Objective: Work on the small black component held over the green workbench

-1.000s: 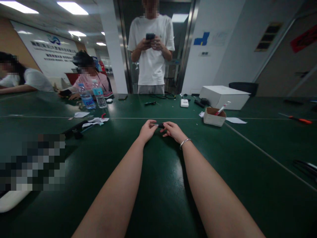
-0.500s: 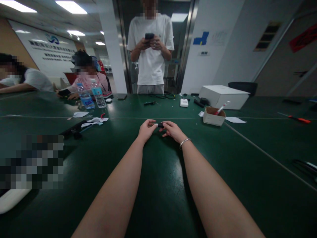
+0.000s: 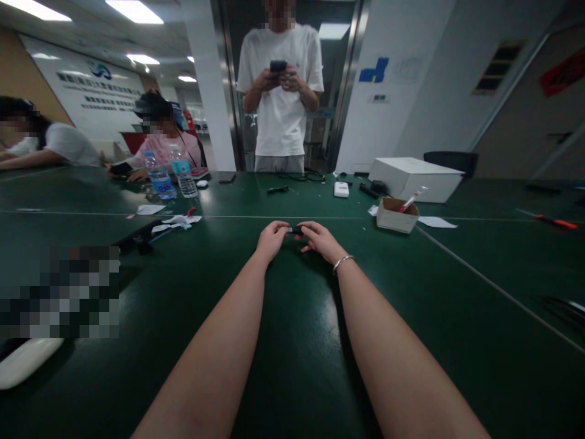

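Note:
Between my two hands, just above the green table [image 3: 292, 341], is a small black object with a silver end [image 3: 295, 230]. It is too small to name its kind. My left hand [image 3: 273, 239] pinches the silver end at its left. Thumb and fingers of my right hand [image 3: 320, 239] close on the black part, while its lower fingers curl loosely below. The fingertips hide parts of both ends. A silver bracelet [image 3: 342, 263] circles my right wrist.
Ahead lie a black tool [image 3: 278, 189] and a white case [image 3: 340, 189]. To the right are a small open box [image 3: 397, 216], a white box [image 3: 417, 178] and a screwdriver [image 3: 555, 221]. Bottles [image 3: 183, 174] and paper scraps [image 3: 176, 223] are left. A person [image 3: 281, 91] stands opposite.
The silver end shows less between my fingertips, and my left fingers sit closer together. The whole view has shifted slightly; both hands keep their place on the object.

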`<action>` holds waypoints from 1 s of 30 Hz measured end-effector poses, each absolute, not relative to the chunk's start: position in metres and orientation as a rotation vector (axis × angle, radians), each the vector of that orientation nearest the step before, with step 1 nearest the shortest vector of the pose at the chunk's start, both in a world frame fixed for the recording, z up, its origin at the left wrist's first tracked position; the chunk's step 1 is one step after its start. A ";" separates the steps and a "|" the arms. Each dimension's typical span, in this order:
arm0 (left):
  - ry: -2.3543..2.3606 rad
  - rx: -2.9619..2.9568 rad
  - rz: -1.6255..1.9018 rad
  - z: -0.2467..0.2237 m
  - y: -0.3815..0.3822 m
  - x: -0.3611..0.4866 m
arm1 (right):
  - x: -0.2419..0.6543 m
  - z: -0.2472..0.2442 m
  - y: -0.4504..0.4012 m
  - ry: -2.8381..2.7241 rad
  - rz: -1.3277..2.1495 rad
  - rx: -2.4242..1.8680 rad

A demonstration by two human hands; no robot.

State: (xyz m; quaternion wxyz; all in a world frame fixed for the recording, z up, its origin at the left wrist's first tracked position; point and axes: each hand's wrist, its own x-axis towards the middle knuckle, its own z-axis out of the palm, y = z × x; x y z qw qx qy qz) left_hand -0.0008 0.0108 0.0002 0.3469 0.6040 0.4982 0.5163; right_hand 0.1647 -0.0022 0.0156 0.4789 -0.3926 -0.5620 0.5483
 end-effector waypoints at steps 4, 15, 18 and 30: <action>1.284 1.597 1.342 -0.001 0.011 -0.001 | 0.165 0.015 -0.002 -1.386 1.333 -0.951; 1.279 1.580 1.329 0.000 0.011 -0.001 | 0.165 0.016 -0.003 -1.387 1.335 -0.960; 1.279 1.597 1.331 -0.001 0.011 -0.002 | 0.165 0.017 -0.004 -1.388 1.339 -0.957; 1.307 1.605 1.325 -0.002 0.012 -0.002 | 0.163 0.016 -0.004 -1.376 1.328 -0.974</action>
